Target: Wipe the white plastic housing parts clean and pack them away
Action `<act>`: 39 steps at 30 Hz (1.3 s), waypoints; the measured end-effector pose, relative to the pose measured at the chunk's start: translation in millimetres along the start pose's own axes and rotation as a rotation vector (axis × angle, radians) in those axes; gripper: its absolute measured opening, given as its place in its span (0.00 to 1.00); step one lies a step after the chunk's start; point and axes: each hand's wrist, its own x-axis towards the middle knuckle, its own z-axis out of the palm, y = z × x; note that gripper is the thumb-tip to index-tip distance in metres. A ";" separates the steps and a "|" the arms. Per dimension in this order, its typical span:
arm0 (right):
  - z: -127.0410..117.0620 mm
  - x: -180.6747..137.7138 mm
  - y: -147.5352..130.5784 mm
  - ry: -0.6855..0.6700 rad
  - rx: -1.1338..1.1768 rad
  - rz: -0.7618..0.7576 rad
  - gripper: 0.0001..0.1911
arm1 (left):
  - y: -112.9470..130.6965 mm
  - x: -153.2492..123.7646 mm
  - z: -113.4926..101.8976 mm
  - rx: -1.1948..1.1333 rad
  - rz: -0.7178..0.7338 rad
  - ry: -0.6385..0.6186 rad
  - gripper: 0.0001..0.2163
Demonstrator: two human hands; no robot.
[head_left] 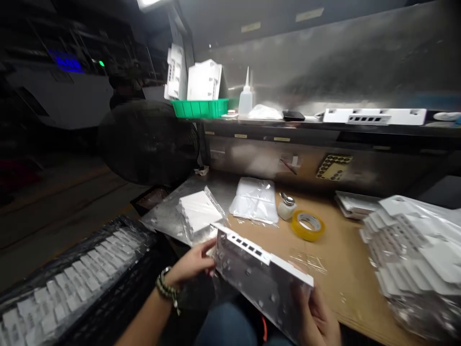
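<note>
I hold a long white plastic housing (259,271) with a row of port openings, tilted over my lap at the front edge of the brown bench top (342,259). My left hand (192,263), a beaded band on its wrist, grips the housing's left end. My right hand (317,315) is closed on its lower right end. The housing's grey underside faces me.
A roll of yellow tape (308,225) and a small white jar (287,207) lie on the bench. Bagged white parts (255,199) sit behind them. A pile of bagged housings (414,250) fills the right. A black crate of parts (54,288) stands at left. A green tray (200,107) is on the shelf.
</note>
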 end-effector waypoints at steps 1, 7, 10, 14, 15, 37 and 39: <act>-5.2 3.8 3.0 0.009 0.010 -0.006 0.32 | 7.8 7.8 4.9 -0.025 -0.017 -0.033 0.38; -29.6 19.8 11.4 0.216 0.016 -0.133 0.30 | 59.1 77.5 51.6 -0.003 -0.005 -0.187 0.35; -41.2 18.9 10.3 0.296 -0.068 -0.182 0.29 | 86.1 101.2 77.1 0.135 0.112 -0.173 0.37; -62.9 18.7 3.6 0.386 -0.265 -0.222 0.27 | 101.4 106.1 112.3 0.431 0.396 -0.035 0.35; -68.6 19.2 1.4 0.374 -0.290 -0.249 0.27 | 100.9 105.1 121.1 0.495 0.489 0.003 0.34; -106.1 81.3 -5.3 0.329 0.101 -0.071 0.40 | 17.5 38.1 199.2 1.351 0.759 0.058 0.51; -96.3 86.4 -0.2 0.252 0.108 -0.035 0.38 | 13.5 35.8 177.3 1.356 0.668 0.006 0.54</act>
